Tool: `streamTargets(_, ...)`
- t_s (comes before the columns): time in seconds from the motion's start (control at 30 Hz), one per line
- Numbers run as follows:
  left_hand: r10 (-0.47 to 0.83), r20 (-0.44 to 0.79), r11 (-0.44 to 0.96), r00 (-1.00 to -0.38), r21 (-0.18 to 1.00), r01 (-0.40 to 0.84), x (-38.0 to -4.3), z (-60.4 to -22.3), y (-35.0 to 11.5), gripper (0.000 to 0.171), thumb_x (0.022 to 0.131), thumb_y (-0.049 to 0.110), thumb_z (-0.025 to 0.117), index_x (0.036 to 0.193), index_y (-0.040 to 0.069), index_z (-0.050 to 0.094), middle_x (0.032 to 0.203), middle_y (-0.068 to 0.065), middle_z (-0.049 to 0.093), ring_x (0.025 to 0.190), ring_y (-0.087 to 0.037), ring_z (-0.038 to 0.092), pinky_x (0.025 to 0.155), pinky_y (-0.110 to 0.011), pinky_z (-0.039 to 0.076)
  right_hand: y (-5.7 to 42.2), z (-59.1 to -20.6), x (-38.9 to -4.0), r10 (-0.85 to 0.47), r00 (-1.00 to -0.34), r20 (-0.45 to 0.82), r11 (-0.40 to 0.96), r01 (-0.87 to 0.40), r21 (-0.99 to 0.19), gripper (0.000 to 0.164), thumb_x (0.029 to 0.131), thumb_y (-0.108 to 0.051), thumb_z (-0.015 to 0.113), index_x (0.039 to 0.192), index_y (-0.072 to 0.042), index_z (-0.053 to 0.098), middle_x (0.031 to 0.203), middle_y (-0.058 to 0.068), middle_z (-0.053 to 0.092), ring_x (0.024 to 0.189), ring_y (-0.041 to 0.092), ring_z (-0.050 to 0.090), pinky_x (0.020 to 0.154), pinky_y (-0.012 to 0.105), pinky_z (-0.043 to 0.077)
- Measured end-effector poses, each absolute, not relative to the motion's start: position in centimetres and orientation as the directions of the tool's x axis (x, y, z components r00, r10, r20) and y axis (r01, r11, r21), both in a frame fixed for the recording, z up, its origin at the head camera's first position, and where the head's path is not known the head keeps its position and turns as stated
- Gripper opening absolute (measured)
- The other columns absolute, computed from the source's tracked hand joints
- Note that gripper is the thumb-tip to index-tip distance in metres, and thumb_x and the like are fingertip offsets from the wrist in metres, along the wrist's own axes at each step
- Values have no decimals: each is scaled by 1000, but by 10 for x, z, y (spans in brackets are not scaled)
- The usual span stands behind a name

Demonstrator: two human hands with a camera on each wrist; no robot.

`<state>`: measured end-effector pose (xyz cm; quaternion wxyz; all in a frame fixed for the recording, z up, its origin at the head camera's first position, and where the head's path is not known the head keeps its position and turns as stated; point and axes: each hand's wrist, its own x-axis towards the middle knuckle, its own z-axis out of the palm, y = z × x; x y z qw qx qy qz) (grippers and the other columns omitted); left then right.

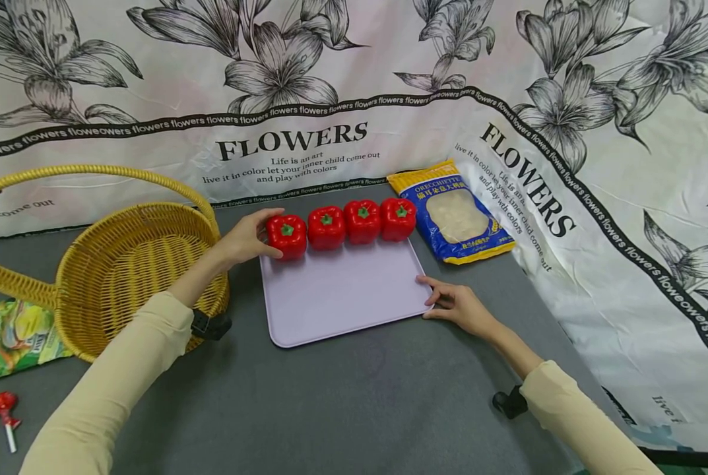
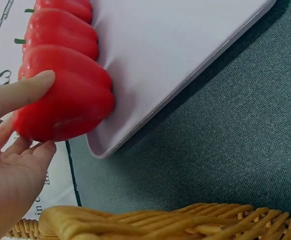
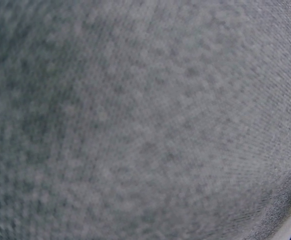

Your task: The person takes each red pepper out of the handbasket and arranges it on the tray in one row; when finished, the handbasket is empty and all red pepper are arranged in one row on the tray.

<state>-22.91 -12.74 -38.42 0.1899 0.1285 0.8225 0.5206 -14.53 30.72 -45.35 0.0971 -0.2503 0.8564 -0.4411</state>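
My left hand (image 1: 243, 239) grips the leftmost red bell pepper (image 1: 287, 237), thumb on one side and fingers on the other. That pepper stands at the far left corner of a pale lilac tray (image 1: 342, 297); in the left wrist view the same pepper (image 2: 68, 95) shows its lobed side under the thumb. Beside it, more red bell peppers (image 1: 363, 221) with green stems form a row along the tray's far edge. At the tray's right edge, my right hand (image 1: 457, 307) holds the rim near the front corner. The right wrist view shows mostly grey cloth, without the hand.
A yellow wicker basket (image 1: 134, 214) with a tall handle stands left, behind the left forearm. Left of it lie a green and yellow packet (image 1: 15, 336) and a red lollipop (image 1: 3, 406). A blue and yellow orecchiette bag (image 1: 454, 214) lies right of the peppers, against the flowered backdrop.
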Motion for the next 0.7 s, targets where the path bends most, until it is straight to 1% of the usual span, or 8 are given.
streamTargets(0.1,413,-172,433,-894,901,27,-229,-385,-130,82,79,-8,71,148,-1,27,151,-22,28,143,-36,19,113,-46,24,306,-453,-146,-518,-853,59,479,-346,-807,15,77,-3,77,84,-4,64,138,19,50,129,36,44,91,12,43)
streamTargets(0.23,394,-166,453,-904,891,34,-227,-384,-133,84,79,-7,71,149,1,25,152,-21,26,143,-37,18,112,-49,24,305,-454,-149,-526,-848,64,471,-353,-808,15,77,-2,77,84,-4,64,138,19,50,129,36,44,91,11,43)
streamTargets(0.37,385,-160,466,-909,884,41,-224,-382,-134,87,80,-6,71,151,3,21,155,-20,21,143,-38,15,112,-52,23,304,-455,-153,-538,-840,69,462,-362,-809,16,77,-2,77,84,-4,63,139,19,50,129,36,43,91,11,43)
streamTargets(0.47,377,-157,492,-913,869,53,-221,-380,-133,90,82,-3,70,153,6,16,156,-19,18,143,-38,15,111,-54,24,305,-453,-153,-540,-840,52,453,-343,-823,17,77,-2,78,83,-4,63,139,20,49,130,37,41,91,13,44)
streamTargets(0.53,367,-157,515,-917,855,60,-218,-379,-132,90,84,0,70,153,8,13,157,-19,15,143,-39,14,110,-57,24,306,-450,-152,-548,-836,25,451,-321,-833,16,77,-1,77,84,-2,62,140,22,47,132,39,38,93,18,45)
streamTargets(0.6,367,-141,535,-920,841,85,-211,-376,-131,88,86,3,68,154,8,12,157,-19,15,143,-39,14,110,-58,23,308,-446,-150,-555,-832,-27,458,-278,-844,15,78,1,76,88,-1,64,143,23,43,134,40,34,95,25,45)
streamTargets(0.67,387,-123,540,-914,833,116,-201,-373,-130,84,88,6,67,153,7,14,157,-20,15,143,-39,13,111,-59,20,310,-440,-149,-564,-822,-82,471,-239,-849,17,80,3,74,95,1,65,145,25,38,136,42,30,96,33,44)
streamTargets(0.7,404,-115,538,-908,832,134,-196,-372,-130,81,89,8,66,153,6,16,157,-20,16,143,-39,14,110,-59,21,311,-436,-148,-566,-817,-108,480,-220,-849,21,80,3,73,99,3,66,147,26,35,136,42,28,97,37,43)
